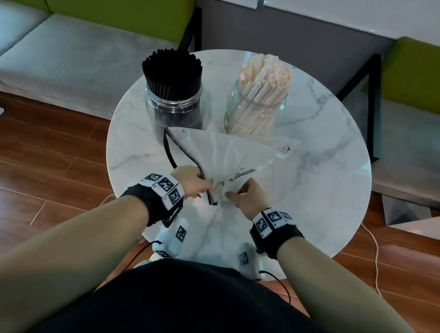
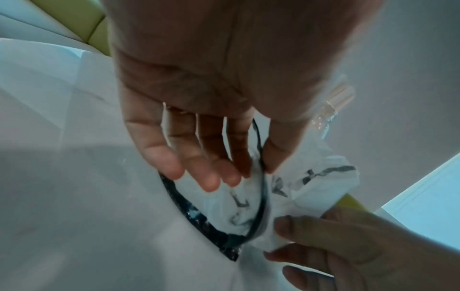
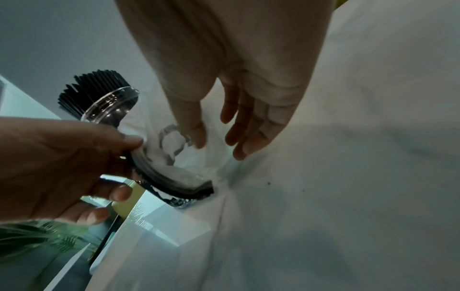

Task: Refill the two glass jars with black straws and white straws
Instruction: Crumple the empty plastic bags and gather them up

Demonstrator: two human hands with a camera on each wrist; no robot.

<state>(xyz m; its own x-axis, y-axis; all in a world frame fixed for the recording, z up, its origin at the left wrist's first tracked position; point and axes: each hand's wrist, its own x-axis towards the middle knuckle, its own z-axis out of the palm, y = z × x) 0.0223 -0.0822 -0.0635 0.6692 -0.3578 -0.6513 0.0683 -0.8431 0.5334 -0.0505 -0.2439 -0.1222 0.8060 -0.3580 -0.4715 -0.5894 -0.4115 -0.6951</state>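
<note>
Two glass jars stand at the back of the round marble table (image 1: 315, 185). The left jar (image 1: 173, 104) is packed with black straws (image 1: 172, 68); the right jar (image 1: 256, 109) holds white straws (image 1: 268, 76). In front of them lies an empty clear plastic bag (image 1: 230, 154) with a black edge. My left hand (image 1: 204, 188) pinches the bag's black edge (image 2: 259, 171). My right hand (image 1: 231, 194) pinches the crumpled plastic beside it (image 3: 216, 145). The black straw jar (image 3: 109, 106) shows behind my left hand in the right wrist view.
Green and grey sofas stand at the back left (image 1: 79, 54) and at the right (image 1: 423, 101). The floor around the table is wood, and a white cable (image 1: 376, 253) runs across it at the right. The table's right half (image 1: 331, 147) is bare marble.
</note>
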